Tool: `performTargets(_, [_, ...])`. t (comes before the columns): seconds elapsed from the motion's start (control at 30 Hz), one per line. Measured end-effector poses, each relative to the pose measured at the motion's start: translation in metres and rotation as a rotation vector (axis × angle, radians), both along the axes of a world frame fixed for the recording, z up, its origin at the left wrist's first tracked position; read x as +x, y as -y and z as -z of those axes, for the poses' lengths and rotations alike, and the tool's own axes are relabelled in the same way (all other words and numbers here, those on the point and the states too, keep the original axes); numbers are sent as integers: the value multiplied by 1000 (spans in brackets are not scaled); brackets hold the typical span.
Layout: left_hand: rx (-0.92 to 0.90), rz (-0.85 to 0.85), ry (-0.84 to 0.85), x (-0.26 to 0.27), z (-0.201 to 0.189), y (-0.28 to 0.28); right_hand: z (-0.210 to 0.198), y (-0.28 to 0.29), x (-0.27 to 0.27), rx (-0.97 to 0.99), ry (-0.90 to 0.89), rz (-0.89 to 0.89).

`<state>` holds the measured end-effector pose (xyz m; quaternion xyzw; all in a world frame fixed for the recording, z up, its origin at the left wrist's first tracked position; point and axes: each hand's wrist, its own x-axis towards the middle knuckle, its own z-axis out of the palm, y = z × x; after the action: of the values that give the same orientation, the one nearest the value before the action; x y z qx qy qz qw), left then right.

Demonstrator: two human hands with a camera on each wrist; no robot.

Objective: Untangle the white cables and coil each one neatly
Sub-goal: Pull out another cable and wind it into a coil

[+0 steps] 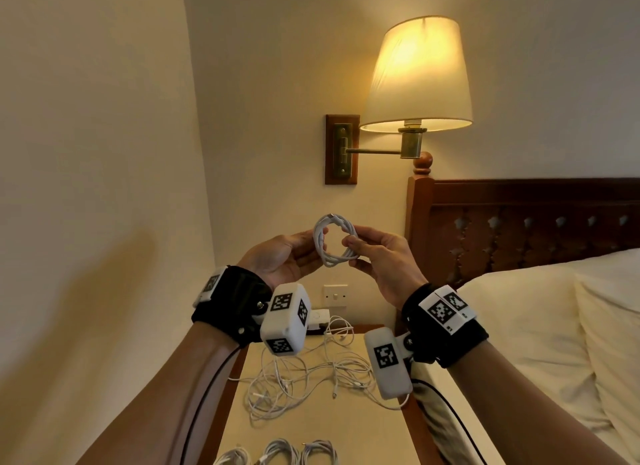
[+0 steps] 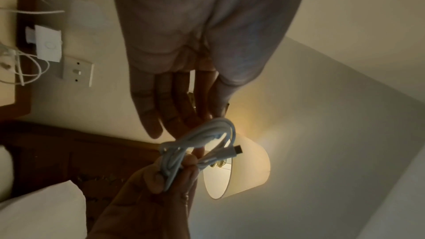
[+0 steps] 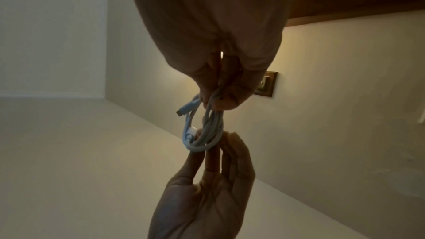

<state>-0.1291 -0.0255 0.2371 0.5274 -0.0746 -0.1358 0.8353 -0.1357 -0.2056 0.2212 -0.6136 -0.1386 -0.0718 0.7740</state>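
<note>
I hold one coiled white cable [image 1: 337, 258] up at chest height in front of the wall. My left hand [image 1: 287, 256] pinches its left side between the thumb and nearly straight fingertips. My right hand [image 1: 384, 260] pinches the right side with curled fingers. In the left wrist view the coil [image 2: 202, 135] shows a loose connector end [image 2: 236, 149] sticking out. The right wrist view shows the same coil [image 3: 212, 126] stretched between both hands. Below, a tangle of white cables [image 1: 304, 374] lies on the nightstand [image 1: 311, 426]. Three finished coils [image 1: 277, 452] sit at its near edge.
A lit wall lamp [image 1: 419, 76] hangs above and to the right of my hands. The dark wooden headboard [image 1: 519, 229] and the bed [image 1: 554, 326] stand to the right. A white charger [image 1: 320, 317] is plugged in under a wall switch [image 1: 335, 295] behind the nightstand.
</note>
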Motion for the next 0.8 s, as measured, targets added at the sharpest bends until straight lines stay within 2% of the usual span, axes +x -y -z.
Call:
performTargets(0.17, [76,111,-16,-3,-2,-5,1,0,0,-7,-21,-9])
performTargets(0.43, [50,111,20,-9,-5,0,-7,3,-3,5,-5,-10])
performTargets(0.53, [127,-55,136,-12,-4,8,-9,3,-4,8,6,-6])
performTargets(0.6, [305,-316,271,-11,-1,18,-9,-1,-4,-12,24,-7])
performTargets(0.67, [570,-633,459,-9,3,24,-7,-6,-4,-59,50,2])
performTargets(0.7, [640,-726,538,-8,4,25,-6,-8,-4,-71,60,9])
performTargets(0.73, [667,-762,573,-7,5,26,-4,-9,-4,-75,65,12])
performTargets(0.8, [680,-735,537,-4,5,24,-3,-10,-4,-81,63,9])
